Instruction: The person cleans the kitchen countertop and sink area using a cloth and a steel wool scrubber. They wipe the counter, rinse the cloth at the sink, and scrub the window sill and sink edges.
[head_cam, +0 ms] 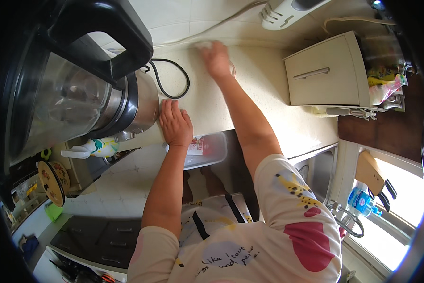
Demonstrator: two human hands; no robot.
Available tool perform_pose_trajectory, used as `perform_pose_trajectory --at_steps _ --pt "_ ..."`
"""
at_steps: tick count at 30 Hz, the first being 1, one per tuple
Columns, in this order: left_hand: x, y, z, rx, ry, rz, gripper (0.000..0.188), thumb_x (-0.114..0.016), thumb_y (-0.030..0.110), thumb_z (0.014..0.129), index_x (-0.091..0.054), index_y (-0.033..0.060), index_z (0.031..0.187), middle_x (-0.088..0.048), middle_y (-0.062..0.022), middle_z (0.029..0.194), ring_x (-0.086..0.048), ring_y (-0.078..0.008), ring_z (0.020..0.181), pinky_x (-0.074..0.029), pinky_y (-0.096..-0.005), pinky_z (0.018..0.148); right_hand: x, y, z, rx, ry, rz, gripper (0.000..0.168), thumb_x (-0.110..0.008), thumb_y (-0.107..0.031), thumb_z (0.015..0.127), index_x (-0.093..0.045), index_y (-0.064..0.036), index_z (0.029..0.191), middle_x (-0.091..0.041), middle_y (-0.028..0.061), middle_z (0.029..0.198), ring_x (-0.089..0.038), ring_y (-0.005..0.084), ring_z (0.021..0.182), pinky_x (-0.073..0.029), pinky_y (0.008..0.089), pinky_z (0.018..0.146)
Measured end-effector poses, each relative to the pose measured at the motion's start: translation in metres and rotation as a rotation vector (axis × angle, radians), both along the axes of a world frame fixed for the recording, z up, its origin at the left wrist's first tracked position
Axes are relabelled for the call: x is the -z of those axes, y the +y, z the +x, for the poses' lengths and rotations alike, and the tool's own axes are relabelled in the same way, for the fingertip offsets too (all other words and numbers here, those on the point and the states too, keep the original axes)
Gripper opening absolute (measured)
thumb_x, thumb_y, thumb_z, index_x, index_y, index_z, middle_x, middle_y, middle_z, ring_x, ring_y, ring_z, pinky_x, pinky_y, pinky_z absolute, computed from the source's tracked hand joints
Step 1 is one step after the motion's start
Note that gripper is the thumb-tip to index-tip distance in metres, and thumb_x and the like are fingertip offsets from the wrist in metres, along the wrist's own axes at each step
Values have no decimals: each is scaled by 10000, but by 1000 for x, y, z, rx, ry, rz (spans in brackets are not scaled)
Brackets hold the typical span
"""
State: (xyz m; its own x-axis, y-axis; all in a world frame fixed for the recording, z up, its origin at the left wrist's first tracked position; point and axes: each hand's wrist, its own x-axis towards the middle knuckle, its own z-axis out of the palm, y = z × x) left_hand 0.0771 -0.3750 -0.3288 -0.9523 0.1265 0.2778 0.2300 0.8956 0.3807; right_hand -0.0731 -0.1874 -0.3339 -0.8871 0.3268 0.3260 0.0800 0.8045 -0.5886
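My right hand (215,60) reaches to the back of the pale countertop (212,109), near the wall. It is blurred, and a whitish thing, perhaps a cloth, shows at its fingertips (204,45). A thin pinkish loop (233,69) lies beside its wrist. My left hand (176,122) rests palm down at the counter's front, its fingers close together, beside the metal base of a blender (144,102). What lies under that palm is hidden. A black cord (188,83) curls on the counter between the blender and my right hand.
A white drawer cabinet (321,74) stands at the right, with packets on it. A translucent plastic bin (215,152) sits below the counter edge. Farther right are a metal sink (318,173), a faucet (353,223) and a knife block (369,173). A power strip (286,16) hangs above.
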Motion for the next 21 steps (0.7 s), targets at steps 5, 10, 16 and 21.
perform_pose_trajectory --at_steps 5,10,16,21 --pt "-3 0 0 -18 -6 -7 406 -515 188 855 -444 15 1216 -410 -165 1298 -350 -327 1264 -285 -468 1023 0 114 -26 651 601 -572 314 -514 -253 901 -505 31 1035 -574 181 1035 -529 272 896 -459 377 740" --pt "-9 9 0 -5 -18 -5 399 -530 172 837 -466 5 1193 -438 -169 1267 -371 -327 1245 -302 -468 1003 -7 57 -61 363 979 -1079 444 -470 -303 924 -373 21 1212 -409 194 1221 -402 266 1068 -340 363 900" --pt "-1 3 0 -24 -82 -34 422 -527 207 848 -455 33 1225 -389 -143 1331 -319 -307 1290 -272 -452 1032 0 -68 -16 -56 188 -69 706 -518 -52 856 -58 169 1344 20 361 1428 -20 515 1330 -103 505 1100" --pt "-5 3 0 -16 -75 -40 427 -532 208 844 -456 35 1227 -390 -143 1328 -312 -304 1296 -273 -449 1031 7 25 -23 51 499 69 751 -528 17 792 -85 21 1399 -61 343 1432 -123 497 1331 -141 493 1096"
